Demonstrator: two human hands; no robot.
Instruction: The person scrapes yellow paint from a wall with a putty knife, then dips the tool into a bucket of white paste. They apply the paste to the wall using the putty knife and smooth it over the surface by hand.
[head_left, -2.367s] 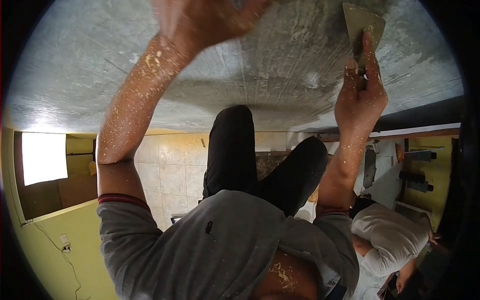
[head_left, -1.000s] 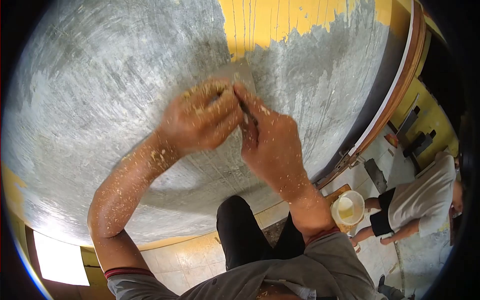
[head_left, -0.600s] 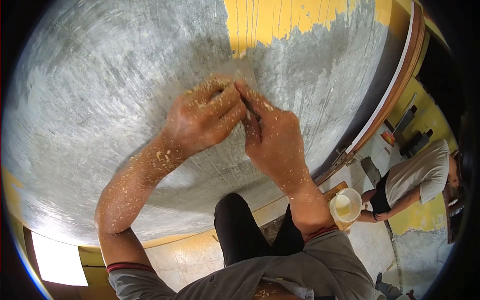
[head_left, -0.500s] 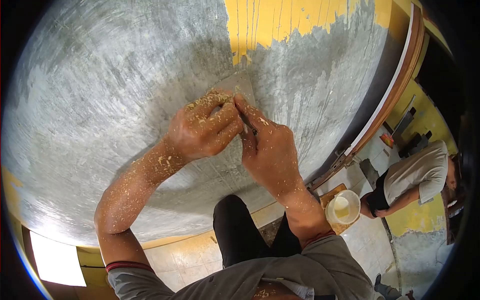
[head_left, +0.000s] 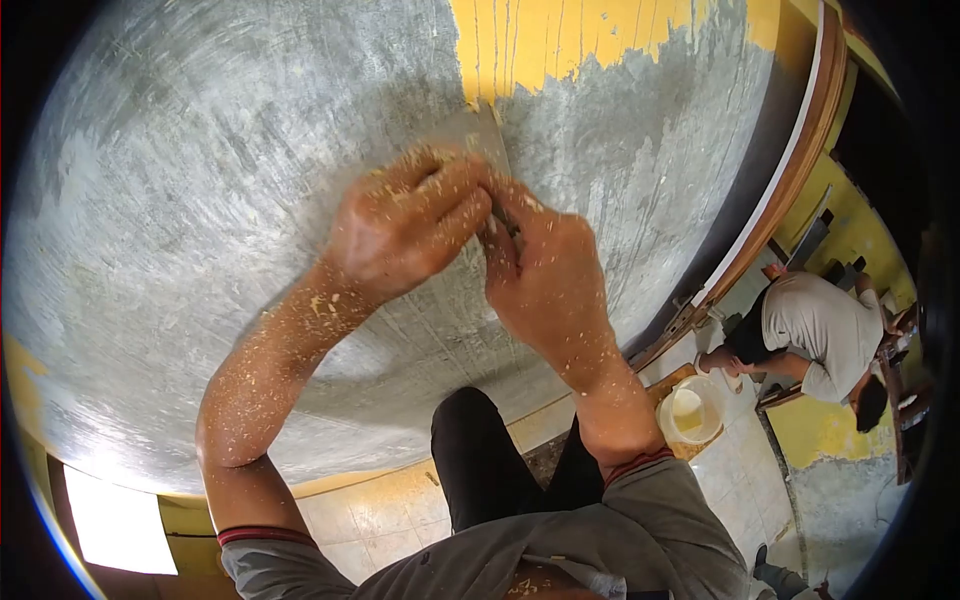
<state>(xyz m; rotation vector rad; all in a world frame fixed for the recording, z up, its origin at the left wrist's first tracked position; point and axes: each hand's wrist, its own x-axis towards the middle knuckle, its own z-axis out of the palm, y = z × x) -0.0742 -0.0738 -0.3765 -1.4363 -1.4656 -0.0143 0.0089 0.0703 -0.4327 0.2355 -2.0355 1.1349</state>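
Note:
A flat grey scraper (head_left: 484, 128) lies against the wall (head_left: 250, 180), its blade reaching the lower edge of the yellow paint (head_left: 560, 45). My right hand (head_left: 545, 270) is closed round its lower part, where the handle is mostly hidden by the fingers. My left hand (head_left: 405, 225) is closed too, its fingers curled over the scraper beside the right fingers and slightly blurred. Yellow paint flakes dot both hands and forearms. Below and around the paint, the wall surface is bare grey with drip streaks.
At the right, a translucent bucket (head_left: 690, 410) with pale contents stands on a wooden board on the tiled floor. Another person (head_left: 825, 320) in a light shirt bends over beyond it. A brown wooden frame (head_left: 800, 180) borders the wall's right side.
Both hands and the scraper have moved a little up the wall, bringing the blade to the paint's lower tip. The other person has bent lower.

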